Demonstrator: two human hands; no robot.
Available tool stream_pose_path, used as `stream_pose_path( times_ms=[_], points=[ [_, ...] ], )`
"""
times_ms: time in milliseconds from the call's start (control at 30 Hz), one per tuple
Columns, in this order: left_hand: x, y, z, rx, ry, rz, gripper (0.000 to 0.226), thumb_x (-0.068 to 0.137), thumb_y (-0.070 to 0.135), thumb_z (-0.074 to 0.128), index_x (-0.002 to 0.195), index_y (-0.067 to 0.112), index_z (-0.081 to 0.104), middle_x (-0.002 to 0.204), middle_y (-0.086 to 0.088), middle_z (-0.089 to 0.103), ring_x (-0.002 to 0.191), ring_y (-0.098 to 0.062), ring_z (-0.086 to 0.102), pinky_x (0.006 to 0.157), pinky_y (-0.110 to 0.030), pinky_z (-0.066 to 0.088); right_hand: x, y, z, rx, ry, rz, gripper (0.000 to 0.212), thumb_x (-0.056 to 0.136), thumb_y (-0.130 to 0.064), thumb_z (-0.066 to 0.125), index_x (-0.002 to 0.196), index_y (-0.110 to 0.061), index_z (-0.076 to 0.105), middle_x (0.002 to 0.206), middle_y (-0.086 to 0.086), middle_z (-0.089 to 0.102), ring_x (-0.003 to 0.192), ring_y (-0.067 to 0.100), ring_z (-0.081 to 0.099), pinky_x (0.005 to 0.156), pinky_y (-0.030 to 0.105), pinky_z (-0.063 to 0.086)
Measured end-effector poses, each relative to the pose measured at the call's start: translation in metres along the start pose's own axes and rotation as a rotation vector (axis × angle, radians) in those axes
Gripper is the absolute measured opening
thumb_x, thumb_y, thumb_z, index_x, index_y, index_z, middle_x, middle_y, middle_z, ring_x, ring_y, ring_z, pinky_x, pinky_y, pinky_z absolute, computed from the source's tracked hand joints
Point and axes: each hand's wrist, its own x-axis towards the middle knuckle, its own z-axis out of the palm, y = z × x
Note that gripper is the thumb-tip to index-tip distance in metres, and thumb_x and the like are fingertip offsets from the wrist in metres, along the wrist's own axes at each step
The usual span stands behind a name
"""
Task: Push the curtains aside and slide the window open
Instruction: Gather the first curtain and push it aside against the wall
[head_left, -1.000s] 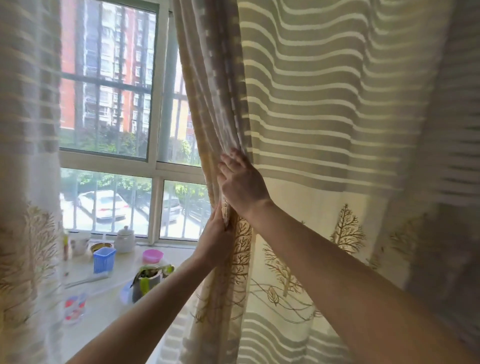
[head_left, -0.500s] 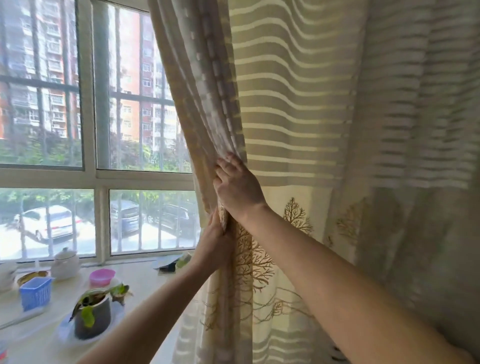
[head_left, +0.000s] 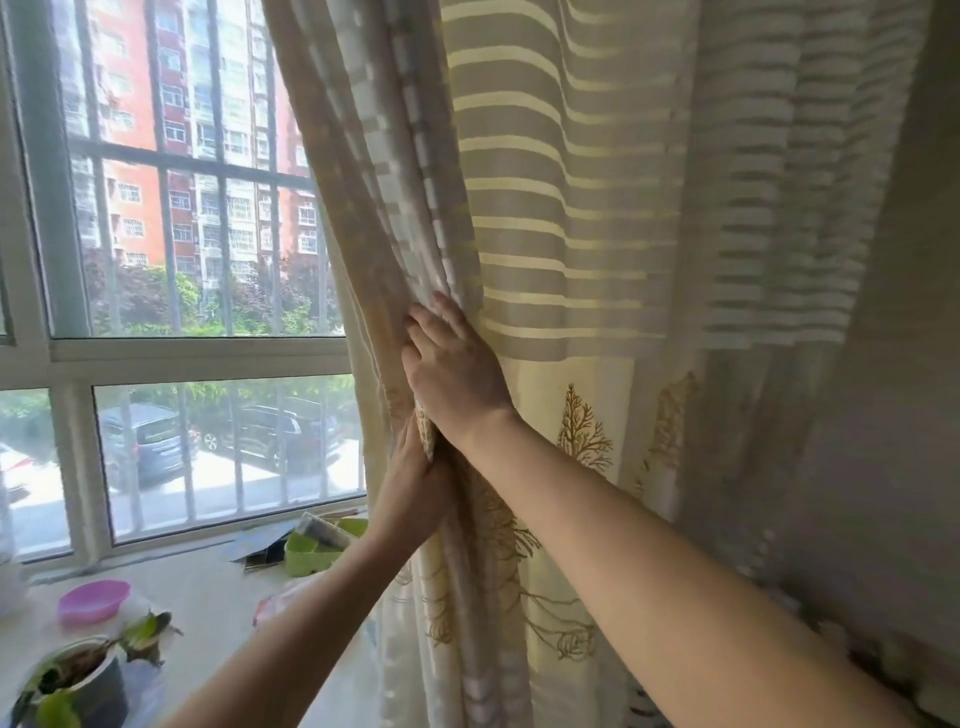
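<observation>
One curtain (head_left: 571, 218) in view, striped above and printed with gold trees below, its leading edge bunched into folds right of the window (head_left: 197, 358). Two hands on it, both on that gathered edge. Right hand (head_left: 454, 371) sat higher, fingers (head_left: 441, 322) laid over the folds and curled round them, closed on the cloth. Left hand (head_left: 415, 491) sat directly beneath, touching the right wrist, thumb side pressed into the bunch and closed round it from the window side; its fingertips were hidden behind the fabric. Window panes counted: one large upper pane, two lower panes, all behind vertical bars; frame white, sash shut as far as could be seen. Outside, two dark parked cars and red-and-white apartment blocks. On the windowsill (head_left: 208, 587): one pink bowl (head_left: 93, 600) at left, one potted plant (head_left: 78, 680) at lower left, one green container (head_left: 317, 545) near the curtain's foot with flat dark cards (head_left: 262, 545) just beside it. Curtain covered the whole right half of the view.
</observation>
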Motion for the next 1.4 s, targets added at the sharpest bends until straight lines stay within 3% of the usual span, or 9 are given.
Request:
stream_pose_path(
  times_ms=[133, 367, 600, 833, 1000, 1067, 1133, 1300, 1400],
  points=[
    [0.001, -0.008, -0.01, -0.011, 0.003, -0.001, 0.059, 0.088, 0.004, 0.048, 0.136, 0.037, 0.047, 0.132, 0.016, 0.057, 0.126, -0.004, 0.05, 0.104, -0.042, 0.047, 0.008, -0.014, 0.004, 0.019, 0.016, 0.017, 0.03, 0.101, -0.019, 0.049, 0.123, -0.012, 0.068, 0.144, 0.009, 0.054, 0.145, 0.026, 0.033, 0.122, 0.045, -0.006],
    [0.009, -0.018, -0.024, -0.02, -0.006, -0.035, 0.05, 0.093, 0.006, 0.047, 0.136, 0.03, 0.049, 0.134, 0.007, 0.059, 0.128, -0.013, 0.051, 0.106, -0.047, 0.045, 0.018, -0.023, 0.016, 0.048, 0.04, 0.053, 0.033, 0.103, -0.021, 0.045, 0.125, -0.01, 0.066, 0.143, 0.011, 0.055, 0.144, 0.026, 0.035, 0.122, 0.043, -0.006],
    [0.022, -0.008, -0.007, -0.007, -0.054, -0.047, 0.05, 0.092, 0.007, 0.043, 0.134, 0.033, 0.05, 0.132, 0.012, 0.06, 0.126, -0.006, 0.052, 0.099, -0.025, 0.044, 0.019, -0.006, 0.037, 0.049, 0.089, 0.085, 0.045, 0.102, -0.017, 0.028, 0.12, -0.009, 0.068, 0.139, 0.013, 0.057, 0.143, 0.027, 0.036, 0.123, 0.041, -0.004],
    [0.043, -0.002, 0.046, -0.046, -0.113, -0.137, 0.04, 0.087, 0.009, 0.04, 0.124, 0.017, 0.054, 0.124, -0.013, 0.063, 0.124, -0.033, 0.052, 0.096, -0.047, 0.049, 0.003, 0.04, 0.065, -0.056, 0.068, 0.091, 0.039, 0.102, -0.02, 0.035, 0.121, -0.009, 0.067, 0.141, 0.015, 0.055, 0.144, 0.027, 0.032, 0.12, 0.042, -0.011],
    [0.053, 0.007, 0.097, -0.058, -0.207, -0.163, 0.022, 0.084, 0.013, 0.04, 0.103, 0.007, 0.048, 0.111, -0.032, 0.051, 0.118, -0.054, 0.043, 0.084, -0.069, 0.043, -0.021, 0.083, 0.078, -0.102, 0.046, 0.113, 0.04, 0.1, -0.016, 0.033, 0.12, -0.01, 0.068, 0.138, 0.014, 0.058, 0.142, 0.026, 0.036, 0.118, 0.042, -0.011],
    [0.055, 0.013, 0.118, -0.035, -0.183, -0.107, 0.039, 0.086, 0.014, 0.04, 0.122, 0.015, 0.053, 0.121, -0.02, 0.059, 0.127, -0.044, 0.047, 0.098, -0.062, 0.044, -0.035, 0.1, 0.085, -0.09, 0.029, 0.125, 0.04, 0.101, -0.016, 0.032, 0.122, -0.009, 0.066, 0.139, 0.013, 0.057, 0.143, 0.026, 0.034, 0.117, 0.042, -0.015],
    [0.05, 0.014, 0.131, 0.077, -0.124, -0.055, 0.056, 0.086, 0.024, 0.037, 0.142, 0.028, 0.043, 0.142, 0.0, 0.051, 0.136, -0.024, 0.042, 0.111, -0.048, 0.038, -0.046, 0.11, 0.091, -0.061, 0.03, 0.113, 0.041, 0.103, -0.017, 0.03, 0.126, -0.009, 0.063, 0.142, 0.012, 0.055, 0.145, 0.027, 0.031, 0.118, 0.042, -0.016],
    [0.035, 0.018, 0.149, 0.188, -0.034, -0.084, 0.065, 0.084, 0.033, 0.031, 0.149, 0.032, 0.029, 0.15, 0.006, 0.035, 0.14, -0.025, 0.036, 0.111, -0.05, 0.037, -0.061, 0.115, 0.096, -0.014, 0.061, 0.074, 0.04, 0.102, -0.017, 0.033, 0.126, -0.008, 0.064, 0.138, 0.011, 0.059, 0.142, 0.025, 0.037, 0.123, 0.042, -0.004],
    [0.032, 0.025, 0.154, 0.243, 0.0, -0.043, 0.058, 0.091, 0.024, 0.038, 0.148, 0.032, 0.032, 0.151, 0.007, 0.03, 0.143, -0.023, 0.028, 0.114, -0.049, 0.033, -0.067, 0.123, 0.096, 0.004, 0.083, 0.082, 0.04, 0.101, -0.014, 0.033, 0.125, -0.007, 0.065, 0.135, 0.012, 0.061, 0.14, 0.026, 0.04, 0.123, 0.042, -0.002]
  ],
)
